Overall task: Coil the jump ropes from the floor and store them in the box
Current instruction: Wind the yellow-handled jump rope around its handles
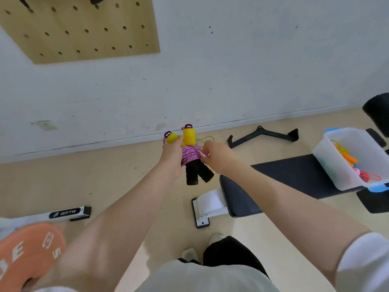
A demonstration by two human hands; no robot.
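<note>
Holding a coiled jump rope [190, 153] out in front at arm's length, the person stands over the floor [105, 180], facing the wall [231, 70]. The left hand [173, 153] wraps its fingers round the bundle, clamping the two handles [188, 137] side by side so the turns cannot slip. The right hand [214, 155] pinches the pink cord at the bundle's edge with its fingertips, probably tucking in or tightening the last wrap. The handles are cylinders, yellow at the top and black with a foam-like look below; the cord is a pink patterned braid wound tightly about their middle. A thin yellow cord [205, 139] lies on the floor beyond the hands, seemingly another rope not yet gathered. The box [336, 169], translucent plastic with blue clips, rests on the dark padded bench [284, 178] to the right, within reach for storing; it already contains orange and pink ropes [355, 165]. A black bar attachment [263, 135] lies near the wall.
</note>
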